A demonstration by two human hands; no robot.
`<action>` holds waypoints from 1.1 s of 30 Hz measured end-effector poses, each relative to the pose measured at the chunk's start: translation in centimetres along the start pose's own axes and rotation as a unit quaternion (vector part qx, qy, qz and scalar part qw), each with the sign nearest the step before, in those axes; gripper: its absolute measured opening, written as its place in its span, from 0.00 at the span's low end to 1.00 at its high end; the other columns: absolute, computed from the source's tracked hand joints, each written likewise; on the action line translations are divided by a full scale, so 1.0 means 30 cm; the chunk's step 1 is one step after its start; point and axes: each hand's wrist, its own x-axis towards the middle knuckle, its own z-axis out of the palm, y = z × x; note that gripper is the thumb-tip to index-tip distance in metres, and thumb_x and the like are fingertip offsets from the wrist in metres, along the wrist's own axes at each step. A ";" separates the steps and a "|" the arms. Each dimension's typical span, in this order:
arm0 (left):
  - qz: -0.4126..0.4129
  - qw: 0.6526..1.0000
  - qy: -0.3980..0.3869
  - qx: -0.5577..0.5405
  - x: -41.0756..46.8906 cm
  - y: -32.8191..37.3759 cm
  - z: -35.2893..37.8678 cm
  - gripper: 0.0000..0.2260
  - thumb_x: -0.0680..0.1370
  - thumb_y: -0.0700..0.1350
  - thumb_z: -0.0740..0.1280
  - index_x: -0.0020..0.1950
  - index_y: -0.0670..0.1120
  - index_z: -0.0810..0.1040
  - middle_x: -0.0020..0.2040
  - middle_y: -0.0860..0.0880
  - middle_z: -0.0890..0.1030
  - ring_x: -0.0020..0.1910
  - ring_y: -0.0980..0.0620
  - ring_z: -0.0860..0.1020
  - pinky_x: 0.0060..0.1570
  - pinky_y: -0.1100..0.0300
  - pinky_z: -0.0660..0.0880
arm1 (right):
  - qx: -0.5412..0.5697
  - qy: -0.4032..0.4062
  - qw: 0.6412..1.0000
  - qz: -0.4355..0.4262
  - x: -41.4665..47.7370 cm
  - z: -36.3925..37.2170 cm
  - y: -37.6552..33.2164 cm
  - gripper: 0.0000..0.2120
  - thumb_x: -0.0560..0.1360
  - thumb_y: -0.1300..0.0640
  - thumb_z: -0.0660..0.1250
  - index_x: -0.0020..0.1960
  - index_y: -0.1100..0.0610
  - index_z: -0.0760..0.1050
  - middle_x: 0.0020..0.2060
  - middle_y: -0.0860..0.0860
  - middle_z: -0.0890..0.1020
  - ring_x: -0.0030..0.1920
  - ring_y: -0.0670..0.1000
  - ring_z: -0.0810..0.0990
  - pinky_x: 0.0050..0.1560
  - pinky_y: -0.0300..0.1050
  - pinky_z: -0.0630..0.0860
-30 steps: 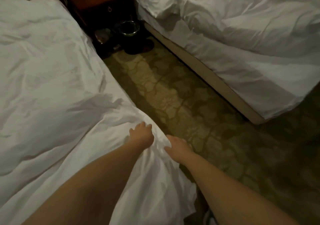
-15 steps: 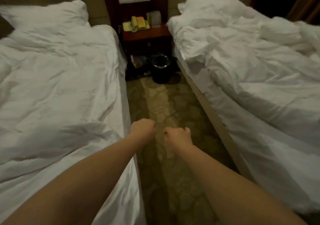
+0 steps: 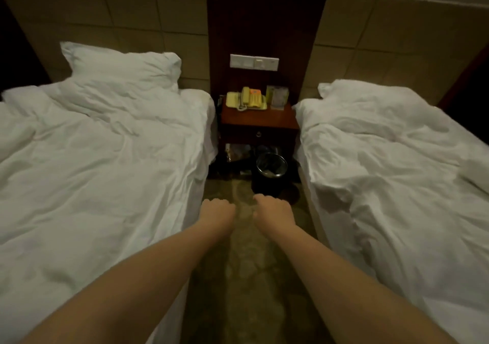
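Now off duvet (image 3: 105, 185), left hand (image 3: 218, 210), right hand (image 3: 273, 211) curled

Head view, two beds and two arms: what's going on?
A person is in the aisle between the left bed and right bed, arms stretched forward. The left hand and right hand are curled, holding nothing, over the carpet. Both beds' white covers look rumpled; a bin stands by the nightstand.

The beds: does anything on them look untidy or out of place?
Yes. The right duvet is crumpled and bunched into ridges, hanging unevenly over the aisle side. The left duvet is only wrinkled, with its pillow propped at the head.
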 end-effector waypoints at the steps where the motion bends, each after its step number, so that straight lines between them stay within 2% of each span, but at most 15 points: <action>1: -0.005 1.000 -0.007 0.015 0.068 -0.032 -0.030 0.11 0.81 0.43 0.55 0.57 0.46 0.75 0.55 0.47 0.77 0.55 0.45 0.76 0.53 0.53 0.69 | 0.013 -0.009 1.000 -0.008 0.076 -0.026 -0.004 0.22 0.79 0.56 0.57 0.73 0.52 0.63 0.65 0.53 0.74 0.63 0.55 0.73 0.65 0.52 0.68; 4: -0.047 0.998 -0.005 0.046 0.294 -0.142 -0.088 0.11 0.81 0.43 0.55 0.57 0.47 0.75 0.55 0.47 0.78 0.54 0.46 0.77 0.50 0.55 0.70 | 0.022 -0.011 0.999 -0.037 0.343 -0.095 -0.011 0.24 0.79 0.57 0.57 0.75 0.50 0.61 0.66 0.52 0.73 0.63 0.55 0.73 0.62 0.51 0.71; 6: -0.081 0.996 0.007 0.042 0.452 -0.212 -0.123 0.11 0.81 0.44 0.55 0.59 0.47 0.74 0.56 0.47 0.77 0.55 0.46 0.76 0.52 0.54 0.70 | 0.005 -0.010 0.998 -0.060 0.551 -0.140 -0.004 0.25 0.78 0.57 0.57 0.75 0.50 0.61 0.66 0.52 0.73 0.63 0.55 0.73 0.61 0.50 0.72; 9: -0.133 0.991 0.024 0.012 0.695 -0.314 -0.174 0.12 0.80 0.44 0.55 0.62 0.47 0.71 0.58 0.46 0.74 0.57 0.46 0.73 0.55 0.53 0.67 | -0.017 -0.020 0.995 -0.098 0.882 -0.196 0.017 0.24 0.78 0.56 0.57 0.74 0.52 0.62 0.65 0.52 0.74 0.60 0.55 0.74 0.58 0.51 0.74; 15: -0.264 0.957 0.056 -0.103 1.147 -0.530 -0.266 0.20 0.79 0.46 0.57 0.71 0.49 0.62 0.65 0.47 0.68 0.61 0.45 0.69 0.55 0.52 0.65 | -0.042 -0.057 0.984 -0.161 1.476 -0.330 0.024 0.24 0.78 0.56 0.57 0.74 0.54 0.61 0.69 0.54 0.69 0.66 0.57 0.69 0.64 0.52 0.70; 19: -0.296 0.947 0.031 -0.120 1.346 -0.672 -0.310 0.23 0.80 0.46 0.56 0.74 0.49 0.57 0.68 0.46 0.66 0.62 0.45 0.68 0.56 0.52 0.64 | -0.065 -0.081 0.975 -0.195 1.793 -0.366 -0.048 0.23 0.79 0.56 0.56 0.73 0.55 0.61 0.68 0.54 0.68 0.66 0.57 0.69 0.64 0.51 0.70; 24: -0.354 0.928 0.043 -0.111 1.678 -1.029 -0.345 0.23 0.79 0.44 0.55 0.74 0.48 0.58 0.65 0.45 0.68 0.61 0.44 0.69 0.55 0.51 0.65 | -0.079 -0.081 0.966 -0.231 2.230 -0.389 -0.205 0.24 0.79 0.56 0.56 0.75 0.54 0.58 0.70 0.54 0.66 0.66 0.57 0.68 0.63 0.50 0.69; 31: -0.359 0.924 0.063 -0.115 2.224 -1.519 -0.409 0.24 0.79 0.45 0.57 0.75 0.48 0.57 0.64 0.46 0.69 0.60 0.45 0.69 0.54 0.52 0.65 | -0.060 -0.079 0.971 -0.220 2.910 -0.444 -0.458 0.25 0.79 0.56 0.55 0.75 0.54 0.58 0.67 0.54 0.69 0.65 0.58 0.69 0.61 0.50 0.67; 33: -0.357 0.925 0.048 -0.117 2.317 -1.619 -0.416 0.25 0.78 0.46 0.57 0.75 0.49 0.56 0.64 0.46 0.69 0.60 0.45 0.69 0.54 0.52 0.65 | -0.038 -0.101 0.967 -0.230 3.039 -0.428 -0.549 0.24 0.78 0.56 0.56 0.74 0.54 0.60 0.67 0.54 0.69 0.65 0.58 0.69 0.62 0.50 0.67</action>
